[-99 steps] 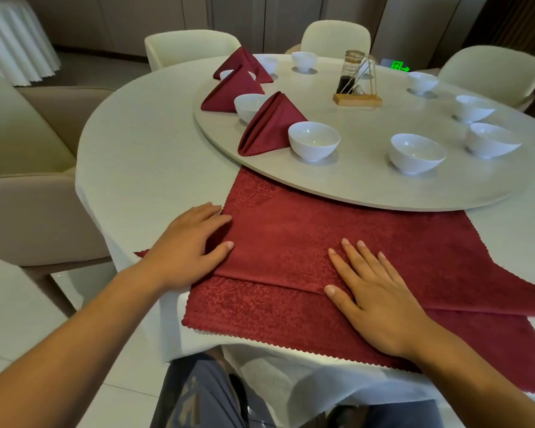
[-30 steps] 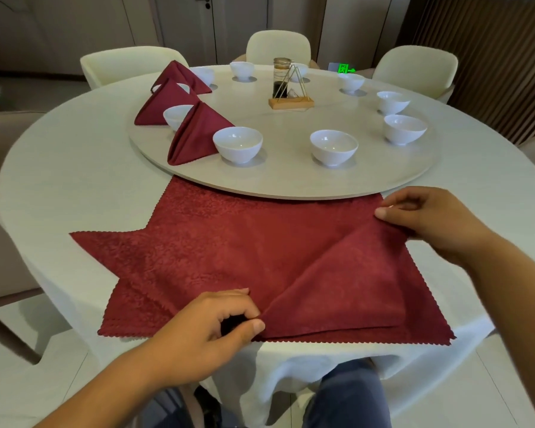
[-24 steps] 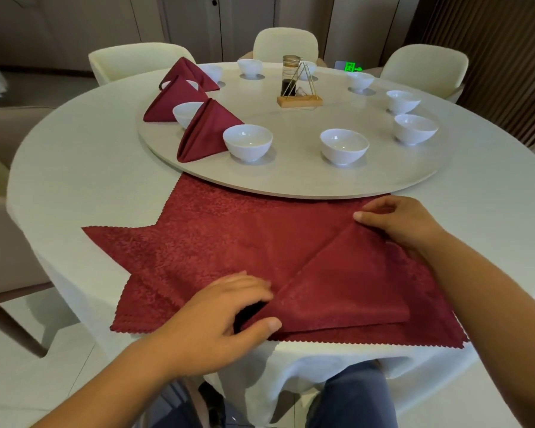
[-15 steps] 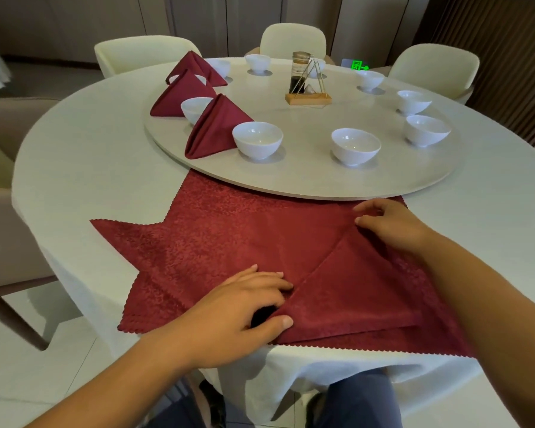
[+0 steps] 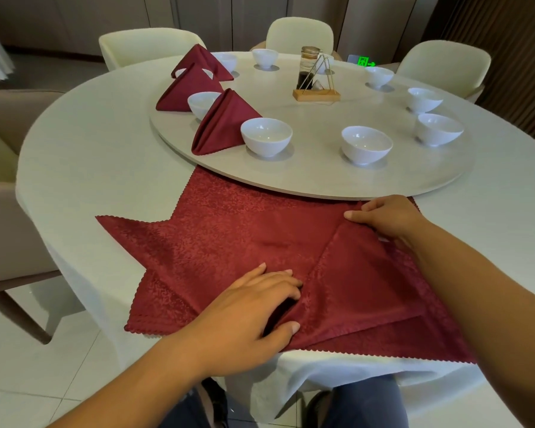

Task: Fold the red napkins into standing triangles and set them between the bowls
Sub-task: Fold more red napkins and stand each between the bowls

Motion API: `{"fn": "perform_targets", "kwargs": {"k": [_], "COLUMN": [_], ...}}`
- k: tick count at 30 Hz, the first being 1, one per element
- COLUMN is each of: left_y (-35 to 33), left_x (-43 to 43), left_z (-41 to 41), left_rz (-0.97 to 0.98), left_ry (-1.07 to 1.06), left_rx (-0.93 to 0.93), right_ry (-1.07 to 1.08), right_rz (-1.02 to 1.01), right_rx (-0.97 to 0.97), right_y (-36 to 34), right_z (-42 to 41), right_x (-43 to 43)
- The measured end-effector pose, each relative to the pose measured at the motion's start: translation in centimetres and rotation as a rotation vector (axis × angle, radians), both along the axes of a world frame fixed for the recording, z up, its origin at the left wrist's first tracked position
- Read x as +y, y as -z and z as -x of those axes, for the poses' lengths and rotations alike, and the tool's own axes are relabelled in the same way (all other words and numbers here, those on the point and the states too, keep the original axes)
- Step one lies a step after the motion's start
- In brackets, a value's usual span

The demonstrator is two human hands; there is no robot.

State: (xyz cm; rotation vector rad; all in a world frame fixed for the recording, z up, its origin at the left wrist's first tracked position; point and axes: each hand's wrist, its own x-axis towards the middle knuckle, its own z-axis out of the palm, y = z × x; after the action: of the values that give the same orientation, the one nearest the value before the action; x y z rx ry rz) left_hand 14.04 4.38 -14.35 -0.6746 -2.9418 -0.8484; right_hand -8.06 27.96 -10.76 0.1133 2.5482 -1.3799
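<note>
Nearest, the left hand (image 5: 250, 310) lies on the napkin (image 5: 235, 239), fingers almost straight and spread from the thumb, pressing the low end of a folded flap (image 5: 362, 279) flat. It seems to clasp nothing, though shadow under the palm hides part of the contact. The napkin is spread on the table (image 5: 99, 156) outward from that hand; its near edge hangs a little over the rim and its far edge runs under the turntable (image 5: 322, 180). It looks thin, soft and light, with no stiffness of its own, so a crease will likely hold only while pinned. Corners and fold ends seem the places to take it. Up the flap's slanting edge from the left hand, the right hand (image 5: 389, 216) pinches the flap's far corner, fingers curled close, thumb forward. Beyond that grip stand two bowls (image 5: 266, 135) with a gap between them. Left of them three triangles (image 5: 223, 125) stand already folded among more bowls.
</note>
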Motion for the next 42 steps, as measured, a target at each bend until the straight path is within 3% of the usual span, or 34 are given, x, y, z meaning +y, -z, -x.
{"fn": "perform_targets", "kwargs": {"k": [8,17,33,37,42], "left_y": [-0.6,-0.5,-0.5,-0.2,0.1], "left_x": [-0.1,0.1,0.2,0.4,0.6], "left_z": [0.1,0.0,0.2,0.1,-0.2], "left_rz": [0.037,0.305,0.193,0.258,0.339], "left_ry": [0.026,0.2,0.122,0.118,0.106], "left_rx": [-0.059,-0.082,-0.123,-0.074,-0.011], "right_ry": [-0.029,-0.01,0.078,0.085,-0.025], "right_rz": [-0.173,-0.225,-0.378,-0.572,-0.539], "right_rx": [0.108,0.176,0.221,0.272,0.314], "right_y": [0.5,1.1,1.6,1.8,0.2], "right_z": [0.7,1.4,2.0,1.2,-1.4], "right_x": [-1.4,-2.0,-2.5,-2.6,-2.4]}}
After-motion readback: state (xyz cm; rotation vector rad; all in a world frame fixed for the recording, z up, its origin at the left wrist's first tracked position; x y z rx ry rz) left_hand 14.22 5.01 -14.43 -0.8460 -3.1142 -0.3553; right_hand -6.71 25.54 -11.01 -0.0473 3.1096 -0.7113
